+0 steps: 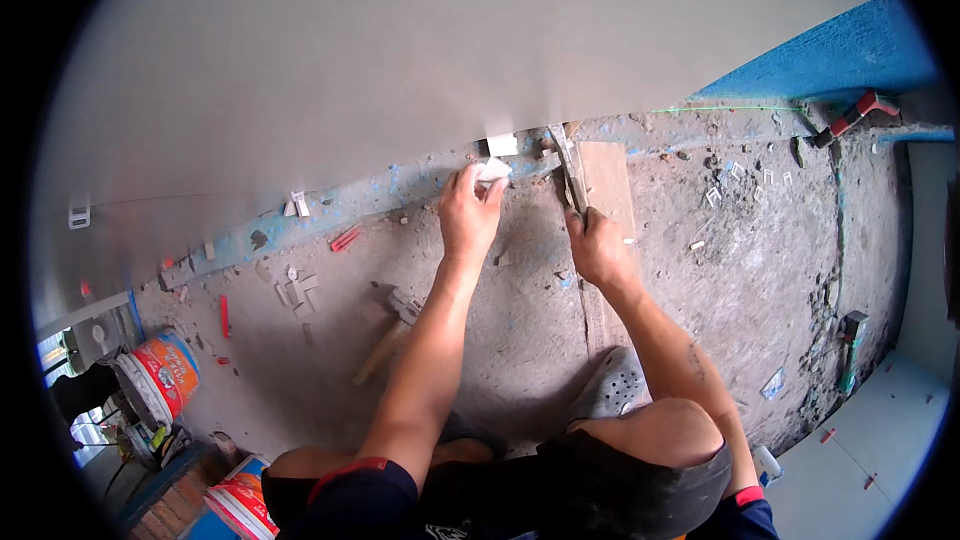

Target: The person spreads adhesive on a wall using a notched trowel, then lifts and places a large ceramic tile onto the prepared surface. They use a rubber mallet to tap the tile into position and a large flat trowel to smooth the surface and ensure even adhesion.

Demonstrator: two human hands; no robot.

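The large grey wall tile (400,50) ends at a lower edge just above the rough concrete floor (720,270), leaving a narrow gap. At that edge the left hand (468,210) has its fingers pinched shut on a small white wedge (492,171). Just right of it, the right hand (598,245) is closed round the handle of a metal trowel (570,165), whose blade reaches the tile's edge. Below-left of the tile's edge lie a hammer (390,330), loose white clips (298,205) and two paint buckets (165,375); a wooden board (608,180) lies under the trowel.
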